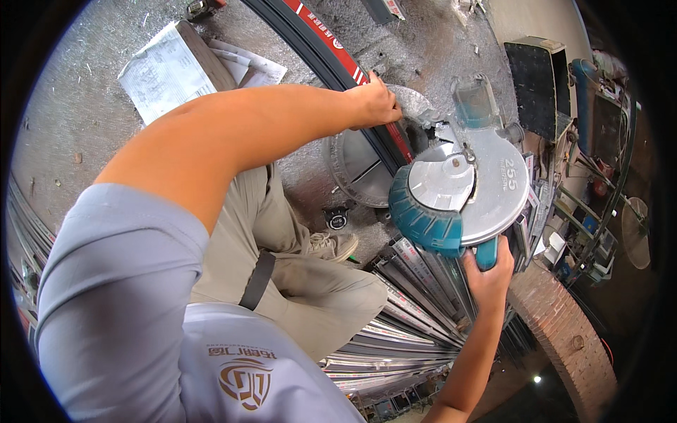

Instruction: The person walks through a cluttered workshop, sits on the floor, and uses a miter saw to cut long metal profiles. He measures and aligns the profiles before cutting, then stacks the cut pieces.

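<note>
Gritty concrete floor; left hand (376, 103) pressed on long dark profile (331, 60), right hand's (490, 271) grip closed around teal saw handle (486, 254).

Place: I am in a metal-cutting workshop.
Saw: a teal and silver mitre saw with a round blade guard (462, 190) sits in front of me.
Stock: long grey aluminium profiles (412, 296) lie stacked beside my knee.
Floor: rough grey concrete floor (92, 134), dusted with shavings.
Clutter: a low red brick wall (564, 331) and machines crowd my right side.
</note>
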A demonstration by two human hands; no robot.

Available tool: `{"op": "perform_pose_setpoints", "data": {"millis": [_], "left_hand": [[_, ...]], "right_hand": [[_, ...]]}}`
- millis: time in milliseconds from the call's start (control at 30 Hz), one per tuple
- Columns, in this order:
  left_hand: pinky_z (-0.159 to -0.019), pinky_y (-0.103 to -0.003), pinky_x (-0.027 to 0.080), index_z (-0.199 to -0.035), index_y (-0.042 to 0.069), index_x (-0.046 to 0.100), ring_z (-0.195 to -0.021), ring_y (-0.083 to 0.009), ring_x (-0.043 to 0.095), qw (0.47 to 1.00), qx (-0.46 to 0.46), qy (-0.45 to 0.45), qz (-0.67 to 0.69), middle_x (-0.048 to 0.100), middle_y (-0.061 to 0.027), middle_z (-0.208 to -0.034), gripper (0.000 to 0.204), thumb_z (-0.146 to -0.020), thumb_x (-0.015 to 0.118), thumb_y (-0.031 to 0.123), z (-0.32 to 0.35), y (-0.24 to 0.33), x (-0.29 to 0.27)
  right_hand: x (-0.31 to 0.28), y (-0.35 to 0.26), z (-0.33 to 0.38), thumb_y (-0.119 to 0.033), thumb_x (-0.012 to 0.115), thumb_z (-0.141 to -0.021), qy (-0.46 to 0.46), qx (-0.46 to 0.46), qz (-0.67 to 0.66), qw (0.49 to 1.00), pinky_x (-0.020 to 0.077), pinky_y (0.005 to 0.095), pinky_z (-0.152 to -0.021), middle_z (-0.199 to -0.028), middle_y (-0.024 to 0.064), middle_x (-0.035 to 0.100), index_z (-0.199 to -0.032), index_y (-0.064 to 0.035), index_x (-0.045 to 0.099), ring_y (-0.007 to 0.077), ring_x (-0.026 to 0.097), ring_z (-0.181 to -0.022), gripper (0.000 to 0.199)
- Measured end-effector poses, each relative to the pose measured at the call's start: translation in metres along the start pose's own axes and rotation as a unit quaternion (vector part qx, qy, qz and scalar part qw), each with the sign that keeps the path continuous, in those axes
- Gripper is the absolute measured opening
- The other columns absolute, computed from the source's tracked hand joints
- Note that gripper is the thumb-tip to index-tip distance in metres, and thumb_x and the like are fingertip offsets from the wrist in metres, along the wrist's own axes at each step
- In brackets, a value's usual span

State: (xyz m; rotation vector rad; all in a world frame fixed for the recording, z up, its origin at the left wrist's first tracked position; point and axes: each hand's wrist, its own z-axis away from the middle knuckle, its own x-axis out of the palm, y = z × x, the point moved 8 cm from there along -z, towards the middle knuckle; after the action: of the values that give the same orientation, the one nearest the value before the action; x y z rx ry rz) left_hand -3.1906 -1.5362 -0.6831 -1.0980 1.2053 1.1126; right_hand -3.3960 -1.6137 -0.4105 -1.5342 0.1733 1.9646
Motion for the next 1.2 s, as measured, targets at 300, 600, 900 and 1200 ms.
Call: {"op": "perform_pose_setpoints", "data": {"millis": [300, 600, 900, 1200], "left_hand": [[-0.09, -0.055, 0.053, -0.153, 0.013, 0.045, -0.1, -0.0376, 0.069, 0.998, -0.029, -0.002, 0.059, 0.068, -0.0186, -0.114, 0.069, -0.089, 0.069, 0.026, -0.005, -0.003, 0.005], [-0.087, -0.043, 0.053, -0.156, 0.016, 0.041, -0.102, -0.0305, 0.068, 0.995, -0.019, -0.02, 0.091, 0.067, -0.0116, -0.113, 0.072, -0.09, 0.068, 0.023, -0.001, -0.008, 0.007], [-0.091, -0.043, 0.048, -0.151, 0.011, 0.046, -0.103, -0.025, 0.068, 0.999, -0.019, 0.0, 0.048, 0.067, -0.007, -0.11, 0.065, -0.09, 0.066, 0.023, 0.001, -0.01, 0.003], [-0.102, -0.048, 0.045, -0.133, 0.009, 0.055, -0.113, -0.0282, 0.064, 0.998, -0.01, -0.011, 0.055, 0.064, -0.0096, -0.118, 0.06, -0.08, 0.078, 0.024, 0.004, -0.008, -0.004]], "right_hand": [[0.0, -0.005, 0.0, -0.012, 0.081, -0.078, 0.018, 0.006, -0.019, 1.0, 0.0506, 0.0451, -0.072, -0.084, 0.0198, 0.065, -0.1, 0.0009, 0.059, 0.0427, 0.063, -0.077, 0.034], [0.002, -0.003, 0.003, -0.013, 0.082, -0.078, 0.027, -0.004, -0.019, 0.999, 0.0513, 0.0448, -0.07, -0.084, 0.0196, 0.066, -0.099, 0.0003, 0.06, 0.0428, 0.065, -0.077, 0.034], [0.005, -0.002, 0.007, -0.013, 0.082, -0.077, 0.046, 0.001, -0.02, 0.999, 0.0514, 0.0461, -0.068, -0.083, 0.0217, 0.066, -0.096, 0.0, 0.058, 0.0458, 0.064, -0.076, 0.033], [0.027, -0.012, 0.02, -0.013, 0.079, -0.07, 0.066, 0.006, -0.008, 0.998, 0.0488, 0.0508, -0.066, -0.081, 0.0239, 0.061, -0.1, 0.0002, 0.055, 0.0506, 0.06, -0.076, 0.04]]}}
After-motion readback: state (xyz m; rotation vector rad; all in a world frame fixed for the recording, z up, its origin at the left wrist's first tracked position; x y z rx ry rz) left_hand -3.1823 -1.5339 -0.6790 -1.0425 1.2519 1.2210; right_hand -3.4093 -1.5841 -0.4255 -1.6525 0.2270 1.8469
